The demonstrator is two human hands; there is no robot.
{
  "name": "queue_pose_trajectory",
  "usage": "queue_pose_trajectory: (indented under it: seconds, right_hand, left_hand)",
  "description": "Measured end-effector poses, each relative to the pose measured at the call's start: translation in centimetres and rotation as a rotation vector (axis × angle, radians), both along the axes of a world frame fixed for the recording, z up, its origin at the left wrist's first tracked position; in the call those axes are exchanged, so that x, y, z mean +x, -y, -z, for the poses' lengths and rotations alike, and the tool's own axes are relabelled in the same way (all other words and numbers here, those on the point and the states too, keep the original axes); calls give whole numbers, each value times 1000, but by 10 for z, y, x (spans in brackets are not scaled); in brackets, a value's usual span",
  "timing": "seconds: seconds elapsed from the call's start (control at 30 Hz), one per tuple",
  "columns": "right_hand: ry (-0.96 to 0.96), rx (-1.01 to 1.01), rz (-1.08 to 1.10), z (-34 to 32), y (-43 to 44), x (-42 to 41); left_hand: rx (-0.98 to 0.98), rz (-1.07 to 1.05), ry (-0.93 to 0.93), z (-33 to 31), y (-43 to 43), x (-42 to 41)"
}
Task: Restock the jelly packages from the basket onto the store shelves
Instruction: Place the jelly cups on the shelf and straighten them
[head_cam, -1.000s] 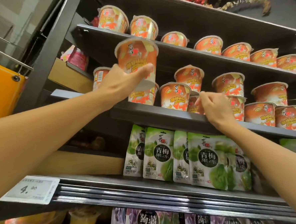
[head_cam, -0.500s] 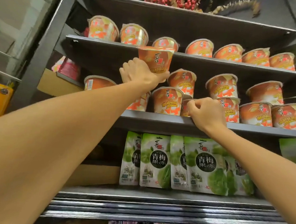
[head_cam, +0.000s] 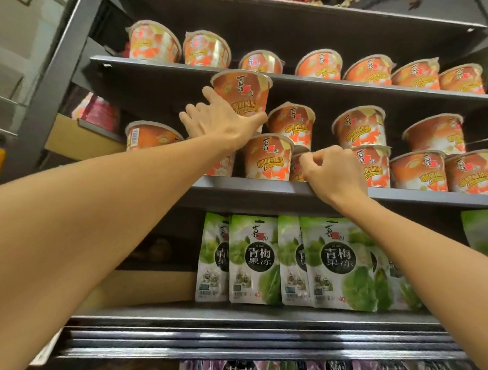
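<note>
Gripping jelly cup (head_cam: 242, 93) over stacked cups (head_cam: 267, 157), left hand (head_cam: 221, 123); right hand (head_cam: 335, 170) curled at shelf edge (head_cam: 408, 195), hold unclear.

I see one orange jelly cup (head_cam: 242, 96) upright (same label as the others), gripped by the left hand (head_cam: 221, 123) above stacked cups (head_cam: 267, 157) on the middle shelf (head_cam: 251, 185).

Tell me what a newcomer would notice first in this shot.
The left hand holding an orange jelly cup high over the middle shelf draws the eye first, amid stacked orange cups. Next comes the right hand, fingers curled, at that shelf's front edge. A row of bright green jelly pouches stands one shelf below.
</note>
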State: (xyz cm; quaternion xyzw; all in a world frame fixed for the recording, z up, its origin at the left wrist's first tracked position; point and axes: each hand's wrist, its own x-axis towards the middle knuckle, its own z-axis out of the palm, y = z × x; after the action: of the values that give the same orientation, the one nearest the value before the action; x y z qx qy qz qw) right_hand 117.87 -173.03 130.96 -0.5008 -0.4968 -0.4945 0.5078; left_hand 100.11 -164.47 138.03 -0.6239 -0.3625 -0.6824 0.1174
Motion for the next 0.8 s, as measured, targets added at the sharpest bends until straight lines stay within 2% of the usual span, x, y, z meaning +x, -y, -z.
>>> queue_pose_trajectory:
  seconds: [0.23, 0.53, 0.67, 0.8]
  right_hand:
    - [1, -12, -13, -1, 0, 0]
    - [-22, -28, -45, -2, 1, -1]
    - [-35, -10, -51, -2, 1, 0]
    - [-28, -13, -78, -2, -1, 2]
  left_hand:
    - [-164, -91, -74, -12, -6, 6]
    - [-95, -280, -151, -17, -29, 10]
    - [-29, -251, -28, -6, -23, 8]
    - [258, -164, 170, 19, -13, 3]
